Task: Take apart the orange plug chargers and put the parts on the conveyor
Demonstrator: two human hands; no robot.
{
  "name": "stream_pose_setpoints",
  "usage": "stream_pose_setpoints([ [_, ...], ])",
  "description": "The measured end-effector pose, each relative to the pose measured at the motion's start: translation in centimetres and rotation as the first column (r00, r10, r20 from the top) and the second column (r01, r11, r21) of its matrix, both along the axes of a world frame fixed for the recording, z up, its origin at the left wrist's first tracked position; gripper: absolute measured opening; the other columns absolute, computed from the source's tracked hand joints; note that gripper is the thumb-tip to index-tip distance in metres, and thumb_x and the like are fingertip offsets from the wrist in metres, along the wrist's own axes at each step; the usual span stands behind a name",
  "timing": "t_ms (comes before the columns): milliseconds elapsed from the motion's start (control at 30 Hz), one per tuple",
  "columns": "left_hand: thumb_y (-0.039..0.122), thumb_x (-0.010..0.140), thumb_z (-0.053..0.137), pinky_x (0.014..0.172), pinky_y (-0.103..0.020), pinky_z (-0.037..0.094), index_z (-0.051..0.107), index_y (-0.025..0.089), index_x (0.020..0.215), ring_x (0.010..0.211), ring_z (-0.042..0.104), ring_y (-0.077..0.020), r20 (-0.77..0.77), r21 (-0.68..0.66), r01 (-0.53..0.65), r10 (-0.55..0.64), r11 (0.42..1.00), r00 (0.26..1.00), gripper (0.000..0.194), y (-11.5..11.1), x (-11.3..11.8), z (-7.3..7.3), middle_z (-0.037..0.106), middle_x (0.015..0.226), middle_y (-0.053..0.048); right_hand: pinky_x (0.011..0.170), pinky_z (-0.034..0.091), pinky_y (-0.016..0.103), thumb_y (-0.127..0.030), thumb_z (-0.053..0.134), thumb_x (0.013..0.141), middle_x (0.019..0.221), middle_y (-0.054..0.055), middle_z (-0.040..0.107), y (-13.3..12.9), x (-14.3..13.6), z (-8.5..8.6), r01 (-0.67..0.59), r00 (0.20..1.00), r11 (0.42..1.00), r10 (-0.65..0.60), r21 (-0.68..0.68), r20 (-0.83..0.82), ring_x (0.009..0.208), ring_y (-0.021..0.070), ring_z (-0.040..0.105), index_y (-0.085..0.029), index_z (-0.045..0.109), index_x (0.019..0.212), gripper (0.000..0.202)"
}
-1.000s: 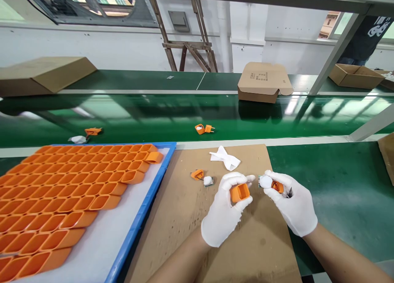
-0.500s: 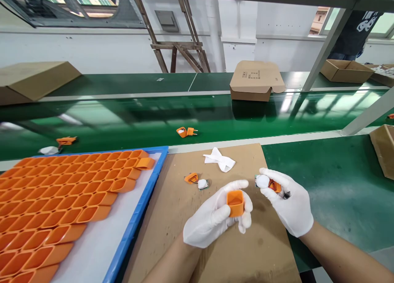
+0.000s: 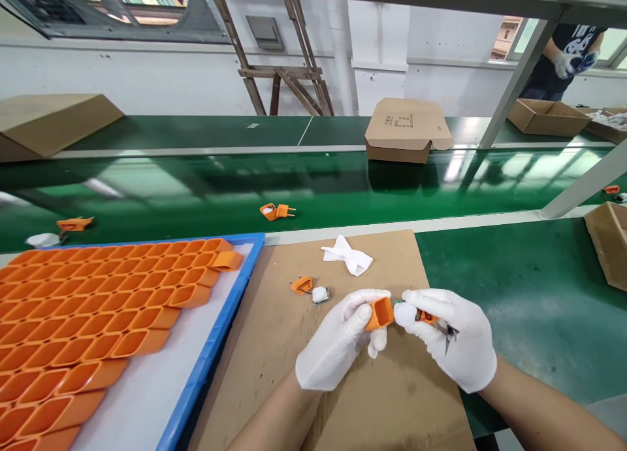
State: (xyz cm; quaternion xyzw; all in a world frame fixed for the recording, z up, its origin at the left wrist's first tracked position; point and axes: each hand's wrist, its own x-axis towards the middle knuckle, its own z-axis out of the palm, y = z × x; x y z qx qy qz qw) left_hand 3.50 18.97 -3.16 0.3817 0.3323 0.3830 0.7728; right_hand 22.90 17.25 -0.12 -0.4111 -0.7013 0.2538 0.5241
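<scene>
Over the cardboard sheet (image 3: 392,399), my gloved left hand (image 3: 337,340) grips an orange square shell (image 3: 381,313), its open side turned to the right. My gloved right hand (image 3: 455,336) pinches a small assembly with a white round part (image 3: 404,314) and an orange piece (image 3: 426,317), right beside the shell's opening. A small metal tool (image 3: 449,336) shows between the right hand's fingers. Behind the hands lie another white-and-orange assembly (image 3: 321,295) and a crumpled white cloth (image 3: 347,255).
At left a blue-edged tray (image 3: 215,340) holds rows of orange shells (image 3: 142,319). Orange plug parts (image 3: 277,211) rest on the green conveyor (image 3: 333,193). A cardboard box (image 3: 409,131) stands behind it. Metal posts (image 3: 582,180) rise at right; a person (image 3: 563,62) stands beyond.
My hands have come together, bringing the white round part beside the shell, which has turned to face right. The parts on the conveyor have shifted left. The person's gloved hands have come into view.
</scene>
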Motion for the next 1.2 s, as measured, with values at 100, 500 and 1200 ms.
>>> stream_pose_setpoints([
  [100, 0.059, 0.075, 0.072, 0.049, -0.023, 0.042, 0.063, 0.017, 0.108, 0.054, 0.057, -0.0122, -0.034, -0.005, -0.018, 0.018, 1.000, 0.999, 0.054, 0.0, 0.2, -0.1, 0.067, 0.066, -0.001, 0.067, 0.059, 0.026, -0.008, 0.063, 0.087, 0.081, -0.006, 0.073, 0.0, -0.2, 0.4, -0.044, 0.998, 0.996, 0.039, 0.079, 0.057, 0.069, 0.0134, 0.068, -0.041, 0.060, 0.128, 0.053],
  [500, 0.059, 0.069, 0.077, 0.050, -0.023, 0.045, 0.069, 0.016, 0.106, 0.059, 0.061, -0.0116, -0.107, 0.039, -0.035, 0.039, 0.999, 0.994, 0.058, -0.2, 0.3, -0.2, 0.067, 0.074, -0.003, 0.057, 0.047, 0.023, -0.017, 0.048, 0.096, 0.078, -0.001, 0.072, 0.3, 0.4, 0.1, -0.158, 0.882, 0.987, 0.134, 0.016, 0.452, 0.061, 0.0115, 0.061, -0.029, 0.070, 0.093, 0.025],
  [1200, 0.054, 0.075, 0.074, 0.045, -0.022, 0.043, 0.069, 0.013, 0.111, 0.052, 0.055, -0.0102, -0.185, 0.004, -0.087, 0.086, 0.996, 0.979, 0.054, -0.4, 0.9, -1.4, 0.065, 0.061, -0.001, 0.047, 0.022, 0.031, -0.005, 0.054, 0.068, 0.079, -0.007, 0.069, -0.5, 0.2, -1.1, -0.011, 0.683, 0.996, -0.053, 0.084, 0.728, 0.048, 0.0115, 0.045, -0.027, 0.060, 0.092, 0.034],
])
